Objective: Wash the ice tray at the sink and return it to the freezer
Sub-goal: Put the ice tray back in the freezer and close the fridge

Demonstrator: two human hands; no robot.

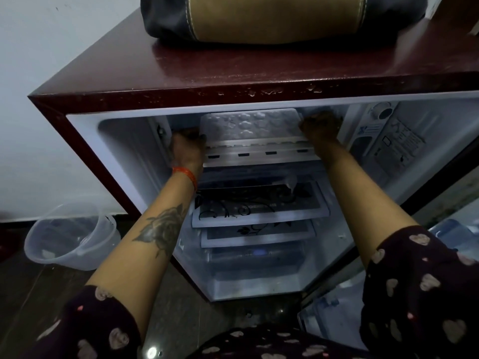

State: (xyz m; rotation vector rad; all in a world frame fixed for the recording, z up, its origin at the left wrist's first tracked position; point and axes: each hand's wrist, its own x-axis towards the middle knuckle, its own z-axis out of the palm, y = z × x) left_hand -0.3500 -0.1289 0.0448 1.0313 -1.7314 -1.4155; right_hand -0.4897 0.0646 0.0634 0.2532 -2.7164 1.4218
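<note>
Overhead, a bag tops the fridge.

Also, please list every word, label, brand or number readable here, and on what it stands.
None can be read for certain.
Sticker on the fridge's right inner wall: printed lines, too blurred.
Upper glass shelf, front strip: a short upside-down line of letters, too blurred.
Control dial: markings too small.
</note>
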